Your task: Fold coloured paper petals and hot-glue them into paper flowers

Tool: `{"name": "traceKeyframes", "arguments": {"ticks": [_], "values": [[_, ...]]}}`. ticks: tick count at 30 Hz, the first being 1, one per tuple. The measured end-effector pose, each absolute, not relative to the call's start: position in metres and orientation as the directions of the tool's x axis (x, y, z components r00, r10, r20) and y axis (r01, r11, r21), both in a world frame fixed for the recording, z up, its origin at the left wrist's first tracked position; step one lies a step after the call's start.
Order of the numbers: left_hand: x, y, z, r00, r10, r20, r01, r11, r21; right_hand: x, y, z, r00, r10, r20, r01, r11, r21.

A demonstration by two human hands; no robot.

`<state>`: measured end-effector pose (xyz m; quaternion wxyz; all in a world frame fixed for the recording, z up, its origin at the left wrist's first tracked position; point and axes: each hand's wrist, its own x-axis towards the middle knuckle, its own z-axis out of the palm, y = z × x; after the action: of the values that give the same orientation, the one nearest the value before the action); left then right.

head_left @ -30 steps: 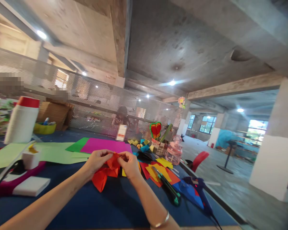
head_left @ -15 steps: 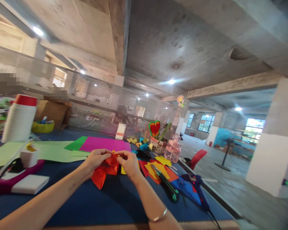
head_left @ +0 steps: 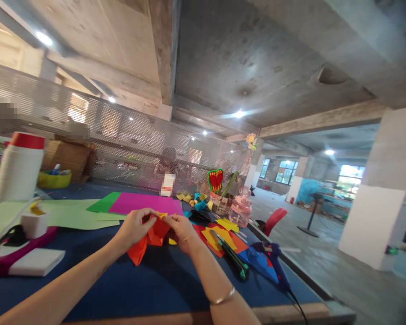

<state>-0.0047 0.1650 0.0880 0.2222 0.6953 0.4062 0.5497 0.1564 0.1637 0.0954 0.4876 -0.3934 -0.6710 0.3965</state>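
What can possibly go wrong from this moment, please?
The orange folded paper might tear where the left hand and right hand pinch it. The slim green-and-black utility knife, lying right of the hands, could cut if its blade is out. The dark-blue pistol-shaped glue gun shows a red light, so it may be hot.

Matt orange paper (head_left: 137,251); shiny metal bangle (head_left: 223,297); glossy pink bottle (head_left: 241,212), probably plastic.
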Motion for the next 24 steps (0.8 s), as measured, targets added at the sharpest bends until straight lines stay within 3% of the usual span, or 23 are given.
{"name": "traceKeyframes", "arguments": {"ticks": [6,10,14,19,24], "values": [[-0.004,0.159,0.09,0.06,0.774,0.63,0.457,-0.582,0.672,0.166,0.165,0.094,-0.346,0.933,0.098,-0.013,0.1,-0.995],[-0.001,0.151,0.093,0.06,0.772,0.633,0.527,-0.563,0.636,0.167,0.164,0.097,-0.322,0.935,0.146,0.06,0.174,-0.983],[0.0,0.147,0.095,0.068,0.777,0.626,0.551,-0.552,0.626,0.166,0.161,0.101,-0.325,0.908,0.264,0.22,0.344,-0.913],[0.0,0.148,0.093,0.063,0.778,0.625,0.57,-0.542,0.618,0.163,0.157,0.101,-0.314,0.78,0.542,0.516,0.619,-0.592],[0.0,0.151,0.091,0.049,0.783,0.62,0.536,-0.545,0.645,0.156,0.15,0.098,-0.39,0.622,0.679,0.728,0.66,-0.187]]}}
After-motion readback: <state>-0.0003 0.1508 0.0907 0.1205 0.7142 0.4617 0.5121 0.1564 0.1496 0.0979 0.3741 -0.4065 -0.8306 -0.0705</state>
